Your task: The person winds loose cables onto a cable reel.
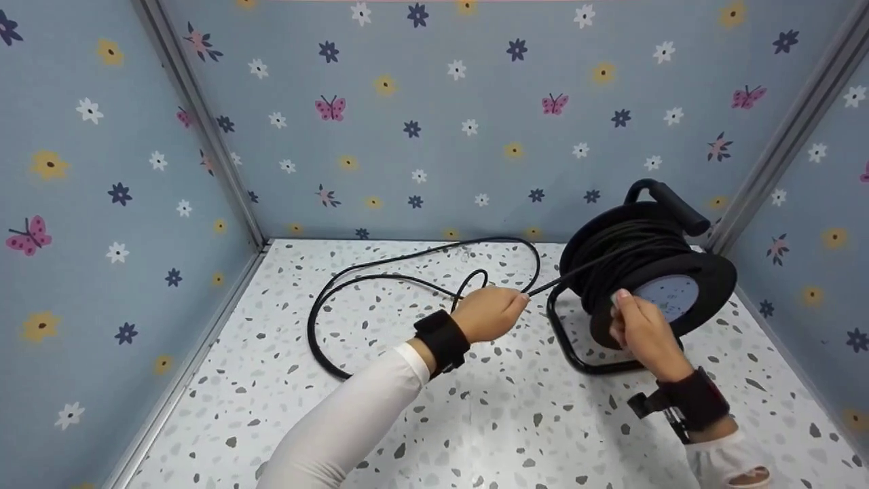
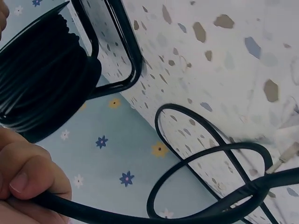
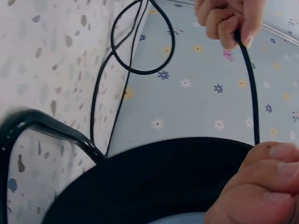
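A black cable reel (image 1: 669, 288) stands at the right on a black tube frame, with dark cable wound round its drum and a pale disc on its near side. My left hand (image 1: 490, 314) grips the black cable (image 2: 79, 210) left of the reel, and the stretch between hand and drum is taut. At the reel's near side, my right hand (image 1: 641, 329) has its fingers curled round a small grey knob (image 1: 619, 296), most of which is hidden. In the right wrist view those curled fingers (image 3: 261, 186) overlap the reel's black flange (image 3: 154, 172).
Loose cable (image 1: 319, 319) lies in loops on the speckled white tabletop (image 1: 475, 421), left of the reel. The reel's carrying handle (image 1: 679, 207) rises near the back wall. Flowered panels (image 1: 434, 136) with grey metal corner posts (image 1: 204, 129) enclose the back and both sides.
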